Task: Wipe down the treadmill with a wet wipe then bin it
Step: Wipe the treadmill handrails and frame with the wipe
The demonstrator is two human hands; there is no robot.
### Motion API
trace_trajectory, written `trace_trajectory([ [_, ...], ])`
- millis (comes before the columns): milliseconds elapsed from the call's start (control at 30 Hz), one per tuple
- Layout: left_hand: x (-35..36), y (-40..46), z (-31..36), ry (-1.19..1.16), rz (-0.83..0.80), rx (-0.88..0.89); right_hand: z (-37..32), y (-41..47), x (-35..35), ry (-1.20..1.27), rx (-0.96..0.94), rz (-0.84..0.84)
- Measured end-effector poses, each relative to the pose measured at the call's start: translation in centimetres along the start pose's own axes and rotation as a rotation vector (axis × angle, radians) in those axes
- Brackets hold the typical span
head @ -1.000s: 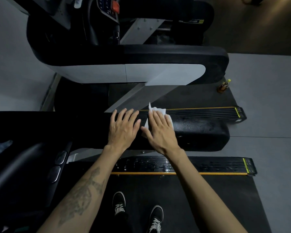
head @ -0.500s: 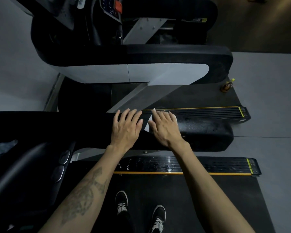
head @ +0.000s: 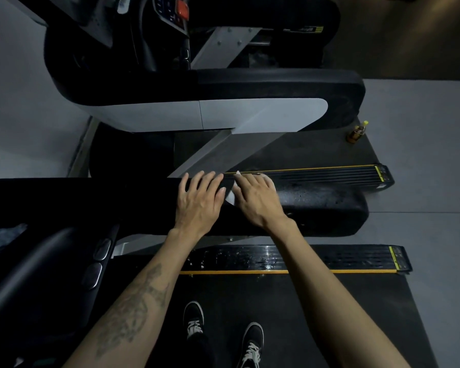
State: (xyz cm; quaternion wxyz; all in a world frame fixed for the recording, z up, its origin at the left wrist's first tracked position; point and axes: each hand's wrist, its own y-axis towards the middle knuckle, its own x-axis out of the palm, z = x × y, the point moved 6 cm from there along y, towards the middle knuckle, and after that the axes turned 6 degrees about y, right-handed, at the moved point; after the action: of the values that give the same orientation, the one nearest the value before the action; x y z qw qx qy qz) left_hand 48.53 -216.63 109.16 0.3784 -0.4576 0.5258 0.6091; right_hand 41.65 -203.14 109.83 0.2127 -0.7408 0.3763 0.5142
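The right hand's fingers point(head: 246, 181) lie straight and close together, pressed flat on a white wipe point(head: 230, 197) at the middle of the frame. Only slivers of the wipe show: a corner between the two hands and thin edges past the fingertips and at the hand's right side. The right hand point(head: 258, 200) covers the rest. The left hand's fingers point(head: 202, 181) are straight and slightly spread, resting flat just beside the wipe; whether the thumb touches it cannot be told. The left hand point(head: 199, 203) holds nothing.

Both hands sit on a black padded armrest point(head: 324, 205) of the treadmill that runs across the middle of the frame from the left edge. Its surface to the right of the hands glistens with small droplets. The forearms reach in from the bottom of the frame, the left one tattooed.

Below the armrest, a ribbed black side rail point(head: 329, 257) with a yellow stripe shows wet patches. Below that lies the dark belt point(head: 316, 314), where two black shoes point(head: 194, 318) with white laces stand at the bottom centre.

Above the hands a second treadmill point(head: 250, 115) fills the upper middle, with a grey and black armrest and a console with a red button point(head: 182, 9) at the top. A small bottle point(head: 357, 132) with a yellow cap stands at the right on that machine's deck. Grey floor point(head: 422, 155) lies on the right.
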Motion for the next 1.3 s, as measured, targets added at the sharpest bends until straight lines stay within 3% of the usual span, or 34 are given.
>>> trace_trajectory([
  [100, 0.0, 0.0, 0.1, -0.009, 0.010, 0.003, 2.3, -2.3, -1.0, 0.048, -0.025, 0.051],
  [233, 0.0, 0.0, 0.0, -0.013, 0.021, -0.008, 4.0, -0.8, -1.0, -0.106, 0.224, 0.036],
  [300, 0.0, 0.0, 0.0, -0.008, 0.023, -0.011, 2.9, 0.4, -0.6, -0.132, 0.262, 0.019],
  [500, 0.0, 0.0, 0.1, -0.013, 0.002, -0.008, 3.2, -2.8, -0.6, 0.088, -0.008, -0.066],
  [567, 0.0, 0.0, 0.1, -0.015, -0.005, -0.010, 4.8, -3.6, -1.0, 0.100, -0.015, -0.105],
  [767, -0.1, 0.1, 0.1, -0.009, 0.007, -0.020, 4.7, 0.0, -1.0, -0.047, 0.314, -0.093],
  [900, -0.1, 0.1, 0.1, 0.012, -0.002, -0.020, 2.1, -0.8, -0.2, 0.006, 0.148, -0.021],
  [1033, 0.0, 0.1, 0.2, -0.003, -0.026, -0.027, 3.8, -4.5, -1.0, 0.045, 0.042, -0.037],
  [1233, -0.1, 0.0, 0.3, -0.006, -0.036, -0.042, 5.4, -1.6, -1.1, -0.033, 0.358, -0.007],
  [1300, -0.2, 0.1, 0.3, -0.008, -0.032, -0.043, 4.5, -0.7, -0.7, -0.026, 0.371, -0.007],
])
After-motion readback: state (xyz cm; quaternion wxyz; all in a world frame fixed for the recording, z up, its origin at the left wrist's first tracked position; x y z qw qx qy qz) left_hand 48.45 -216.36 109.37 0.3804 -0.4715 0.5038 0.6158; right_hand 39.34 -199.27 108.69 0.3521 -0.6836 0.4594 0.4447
